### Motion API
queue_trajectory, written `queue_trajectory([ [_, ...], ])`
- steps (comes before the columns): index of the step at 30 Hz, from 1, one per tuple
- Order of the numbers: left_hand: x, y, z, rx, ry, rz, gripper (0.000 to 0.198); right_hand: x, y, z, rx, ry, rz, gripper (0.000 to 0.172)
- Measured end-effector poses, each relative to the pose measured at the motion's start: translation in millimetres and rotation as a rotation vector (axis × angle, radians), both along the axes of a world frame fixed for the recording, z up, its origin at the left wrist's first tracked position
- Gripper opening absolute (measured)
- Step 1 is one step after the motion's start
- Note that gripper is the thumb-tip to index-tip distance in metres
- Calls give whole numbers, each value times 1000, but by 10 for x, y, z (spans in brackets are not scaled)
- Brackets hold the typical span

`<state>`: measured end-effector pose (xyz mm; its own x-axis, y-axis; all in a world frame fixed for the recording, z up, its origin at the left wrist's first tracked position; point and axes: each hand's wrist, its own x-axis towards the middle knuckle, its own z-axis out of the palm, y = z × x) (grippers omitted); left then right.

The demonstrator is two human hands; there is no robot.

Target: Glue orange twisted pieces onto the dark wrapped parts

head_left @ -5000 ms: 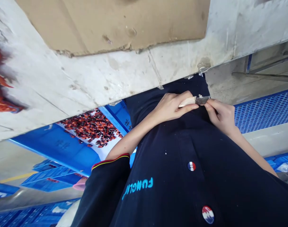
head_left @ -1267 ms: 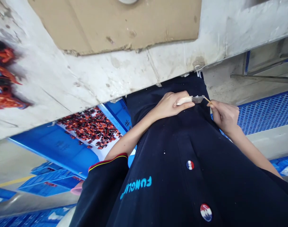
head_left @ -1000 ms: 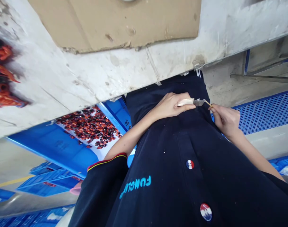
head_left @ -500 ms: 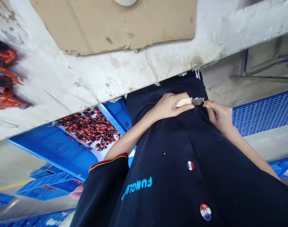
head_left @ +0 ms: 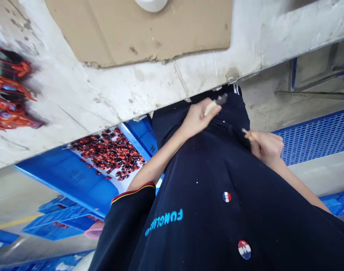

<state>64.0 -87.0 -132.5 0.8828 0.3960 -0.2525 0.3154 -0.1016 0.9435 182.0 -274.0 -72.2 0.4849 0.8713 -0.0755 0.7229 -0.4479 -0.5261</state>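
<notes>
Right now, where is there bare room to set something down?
Bare tabletop lies between the cardboard and the red-black pieces, and right of the cardboard. The cardboard's near part, below the white object, looks free too. Crowded: the view's left edge, with those pieces.

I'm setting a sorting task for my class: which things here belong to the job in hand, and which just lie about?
Seemingly in use:
pale-handled blade, in the left hand
thin stick, in the right hand

Seemingly lying about:
cardboard and white object on the table
red-and-black pieces, far left
blue crate holding small pieces
pink container
</notes>
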Motion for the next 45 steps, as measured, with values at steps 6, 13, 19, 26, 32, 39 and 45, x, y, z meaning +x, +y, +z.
queue_trajectory([
  [6,-12,32,49,-77,-85,-16,58,7,168,153,3,229,-131,45],
  [13,-142,23,422,-167,-195,-89,57,-44,351,315,59,708,-98,48],
  [19,-256,26,646,-26,-258,-124,57,-61,428,347,78,1111,6,44],
  [26,-307,122,760,385,-412,-128,50,-80,510,452,29,1523,95,45],
  [32,-394,232,970,591,-459,31,43,-37,580,588,-71,1802,205,49],
  [39,-543,309,1166,738,-489,316,44,-59,721,612,-34,1973,272,53],
  [45,-425,243,1216,816,-698,110,40,-88,846,567,-118,2101,417,51],
])
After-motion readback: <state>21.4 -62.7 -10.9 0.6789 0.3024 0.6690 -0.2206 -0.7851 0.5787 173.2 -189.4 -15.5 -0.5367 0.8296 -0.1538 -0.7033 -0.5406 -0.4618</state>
